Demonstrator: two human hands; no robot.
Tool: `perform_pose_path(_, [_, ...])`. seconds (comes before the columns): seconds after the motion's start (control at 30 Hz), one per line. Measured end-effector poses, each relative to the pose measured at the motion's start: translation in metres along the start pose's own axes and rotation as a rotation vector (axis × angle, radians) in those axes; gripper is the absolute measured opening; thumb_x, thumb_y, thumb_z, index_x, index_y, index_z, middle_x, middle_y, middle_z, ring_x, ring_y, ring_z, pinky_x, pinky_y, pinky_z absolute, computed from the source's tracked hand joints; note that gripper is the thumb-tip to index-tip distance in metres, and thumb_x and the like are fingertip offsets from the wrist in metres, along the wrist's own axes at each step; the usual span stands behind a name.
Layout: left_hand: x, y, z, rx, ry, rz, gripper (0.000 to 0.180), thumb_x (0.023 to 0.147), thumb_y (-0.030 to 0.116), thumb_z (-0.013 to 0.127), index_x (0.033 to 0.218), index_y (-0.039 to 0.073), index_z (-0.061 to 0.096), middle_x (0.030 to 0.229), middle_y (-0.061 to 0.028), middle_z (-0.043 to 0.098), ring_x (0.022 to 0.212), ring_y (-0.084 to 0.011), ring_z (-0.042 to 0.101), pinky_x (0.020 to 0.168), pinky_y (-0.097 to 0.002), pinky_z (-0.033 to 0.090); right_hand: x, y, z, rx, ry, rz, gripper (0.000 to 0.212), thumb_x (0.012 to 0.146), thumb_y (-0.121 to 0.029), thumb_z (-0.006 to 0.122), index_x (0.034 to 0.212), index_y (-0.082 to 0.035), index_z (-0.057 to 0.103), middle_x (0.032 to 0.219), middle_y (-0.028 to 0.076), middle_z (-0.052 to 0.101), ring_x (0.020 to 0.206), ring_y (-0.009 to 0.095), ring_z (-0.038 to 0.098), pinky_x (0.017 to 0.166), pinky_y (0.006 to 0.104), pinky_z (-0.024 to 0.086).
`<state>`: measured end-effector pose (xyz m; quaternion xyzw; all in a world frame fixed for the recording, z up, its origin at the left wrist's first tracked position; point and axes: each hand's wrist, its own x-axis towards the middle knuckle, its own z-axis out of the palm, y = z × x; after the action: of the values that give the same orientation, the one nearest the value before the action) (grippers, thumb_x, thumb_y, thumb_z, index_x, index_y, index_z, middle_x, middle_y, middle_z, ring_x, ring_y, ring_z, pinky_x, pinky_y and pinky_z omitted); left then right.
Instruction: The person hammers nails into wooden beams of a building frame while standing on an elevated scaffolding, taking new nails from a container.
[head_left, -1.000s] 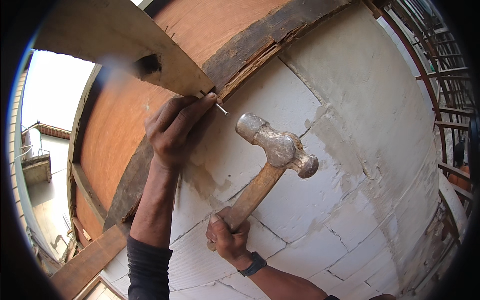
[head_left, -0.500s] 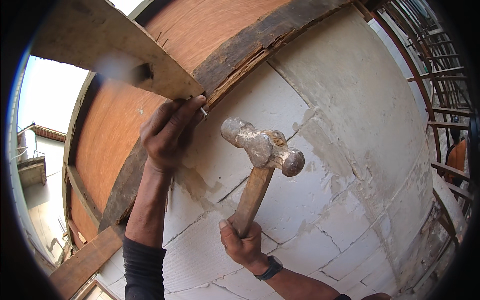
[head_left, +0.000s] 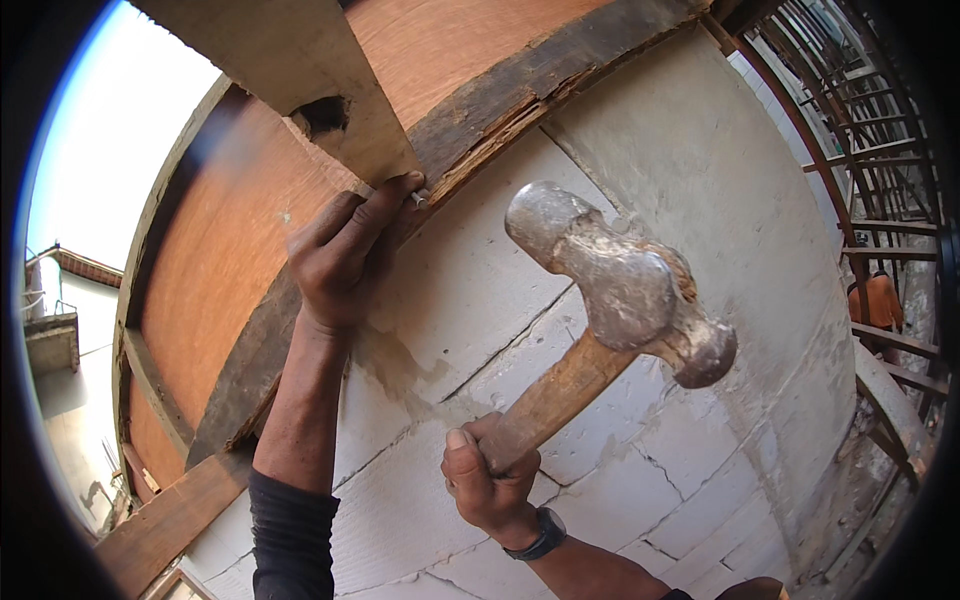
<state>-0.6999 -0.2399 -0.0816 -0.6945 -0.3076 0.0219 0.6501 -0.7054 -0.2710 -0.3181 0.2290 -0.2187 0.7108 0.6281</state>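
My left hand (head_left: 335, 255) is raised at the lower end of a pale board (head_left: 330, 70), pinching a nail (head_left: 419, 199) whose head sticks out past the fingertips. The board's end meets a dark, splintered wooden beam (head_left: 480, 120). Whether the nail's point is in the wood is hidden by my fingers. My right hand (head_left: 490, 478) is wrapped round the wooden handle of a ball-peen hammer (head_left: 620, 285). The hammer's worn metal head is up, to the right of the nail and apart from it.
A white block wall (head_left: 520, 400) with cracked joints and grey mortar patches stands behind my hands. Orange-brown plywood (head_left: 215, 260) in a dark timber frame is at the left. Metal scaffolding (head_left: 880, 150) lines the right, with a person in orange (head_left: 880, 300) beyond it.
The hammer has swung up and to the right, away from the nail, its head now looking larger. My left hand keeps its pinch on the nail, and the view has shifted slightly.
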Motion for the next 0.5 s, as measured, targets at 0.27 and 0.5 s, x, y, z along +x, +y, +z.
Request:
perform_pose_path(0.27, [0.002,-0.001,-0.003,-0.062,0.004,-0.01,0.029,0.075,0.003,0.08,0.104,0.004,0.074,0.073,-0.0088,0.065,0.062,-0.019,0.066,0.056,-0.0314,0.052,0.01,0.006,0.012,-0.147,-0.013,0.001,0.029,0.093,-0.01,0.062,0.068,-0.005,0.049,0.056,-0.001,0.05,0.049,0.007,0.044,0.046,0.027,0.037])
perform_pose_path(0.5, [0.001,-0.008,0.002,-0.077,0.035,0.016,0.024,0.076,0.008,0.079,0.1,0.006,0.074,0.075,-0.0074,0.067,0.062,-0.0214,0.067,0.053,-0.033,0.053,-0.001,0.013,0.021,-0.009,0.146,-0.157,0.032,0.096,-0.012,0.056,0.067,-0.01,0.042,0.05,-0.004,0.044,0.043,0.006,0.042,0.04,0.0252,0.035])
